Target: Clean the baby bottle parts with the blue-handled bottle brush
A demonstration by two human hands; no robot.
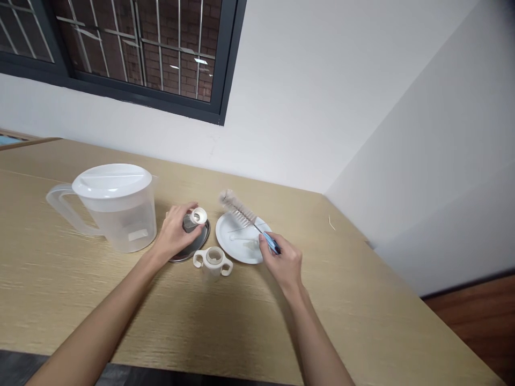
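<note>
My left hand (177,228) is closed around a small see-through piece with a white ring (198,216), above a round metal tray (189,252). In my right hand (284,260) is a bottle brush (239,209), gripped by its blue handle. Its pale bristles point up and left over a white plate (229,247). A thin stick-like item (241,238) lies on that plate, though its kind is too small to tell. Between my hands, a small clear cup with two cream handles (213,262) stands upright on the table, its top uncovered.
A lidded plastic pitcher (120,220) stands left of my left hand, its handle facing left. The wooden table (362,300) meets a white wall (281,134) at the back. A thin pale strip (331,222) lies at the right. A barred window (140,48) is above.
</note>
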